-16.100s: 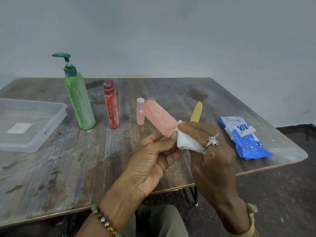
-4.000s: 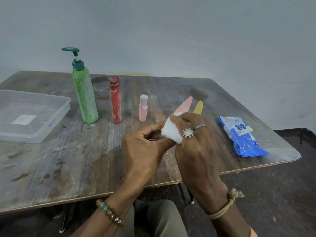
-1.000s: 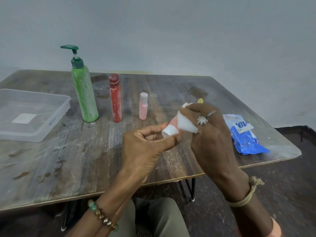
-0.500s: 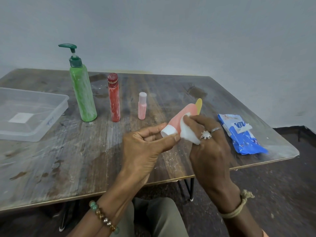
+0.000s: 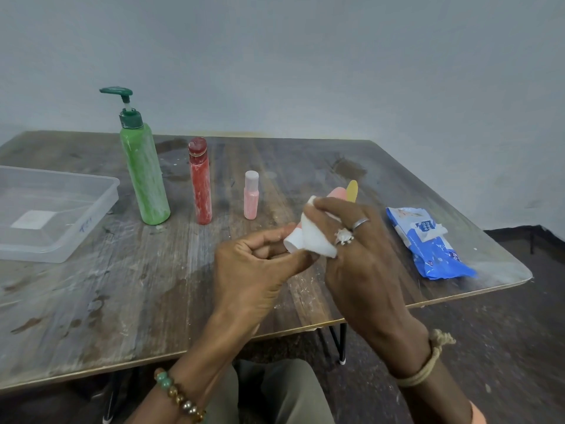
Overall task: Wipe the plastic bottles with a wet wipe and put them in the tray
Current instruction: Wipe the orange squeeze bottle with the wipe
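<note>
My left hand (image 5: 260, 270) pinches the white cap end of a pink tube bottle (image 5: 336, 192), holding it above the table's front part. My right hand (image 5: 360, 255) wraps a white wet wipe (image 5: 318, 240) round the tube's body, so only the tube's far tip and its cap show. A tall green pump bottle (image 5: 145, 179), a red bottle (image 5: 200, 182) and a small pink bottle (image 5: 251, 195) stand upright in a row behind the hands. The clear plastic tray (image 5: 101, 206) sits at the left with nothing in it.
A yellow tube (image 5: 352, 189) lies on the table just behind the pink tube. A blue pack of wet wipes (image 5: 431, 246) lies near the table's right edge. The wooden table (image 5: 122, 286) is worn and stained; its front edge runs just below my wrists.
My right hand has slid the wipe along the pink tube towards its cap, so less of the tube shows. My left hand keeps the same hold on the cap end.
</note>
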Demonstrator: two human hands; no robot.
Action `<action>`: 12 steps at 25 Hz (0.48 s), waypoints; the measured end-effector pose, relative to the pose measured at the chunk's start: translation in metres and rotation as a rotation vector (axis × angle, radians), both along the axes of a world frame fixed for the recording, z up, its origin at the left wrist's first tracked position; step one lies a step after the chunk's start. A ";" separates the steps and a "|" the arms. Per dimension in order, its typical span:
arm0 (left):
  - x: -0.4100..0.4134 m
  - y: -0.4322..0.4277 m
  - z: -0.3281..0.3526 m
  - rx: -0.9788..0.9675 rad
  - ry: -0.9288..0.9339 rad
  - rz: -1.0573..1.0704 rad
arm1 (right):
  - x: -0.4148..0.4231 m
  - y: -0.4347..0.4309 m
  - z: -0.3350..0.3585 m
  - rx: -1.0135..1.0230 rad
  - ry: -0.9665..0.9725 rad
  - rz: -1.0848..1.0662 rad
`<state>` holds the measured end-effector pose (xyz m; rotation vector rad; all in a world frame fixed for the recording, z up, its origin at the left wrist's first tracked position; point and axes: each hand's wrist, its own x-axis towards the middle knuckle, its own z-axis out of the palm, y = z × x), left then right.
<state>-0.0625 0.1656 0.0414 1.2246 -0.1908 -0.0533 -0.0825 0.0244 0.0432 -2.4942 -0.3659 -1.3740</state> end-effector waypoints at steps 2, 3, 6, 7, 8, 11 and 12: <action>0.002 0.000 0.000 -0.029 0.039 -0.005 | 0.007 -0.012 0.003 0.061 0.031 -0.008; 0.002 -0.001 0.001 -0.043 0.064 -0.012 | 0.010 -0.016 0.005 0.129 0.024 -0.041; 0.002 -0.002 0.001 -0.118 0.128 -0.024 | 0.005 -0.003 0.002 0.072 -0.029 -0.047; 0.003 -0.001 0.002 -0.145 0.144 -0.016 | 0.002 0.004 -0.001 0.011 -0.041 -0.004; 0.005 0.000 0.003 -0.165 0.158 -0.011 | -0.001 0.007 -0.004 -0.018 -0.040 0.027; 0.007 -0.002 0.005 -0.202 0.200 -0.007 | 0.005 -0.002 -0.001 0.120 -0.009 -0.010; 0.007 -0.002 0.005 -0.218 0.206 -0.009 | 0.006 -0.001 -0.002 0.142 -0.013 -0.026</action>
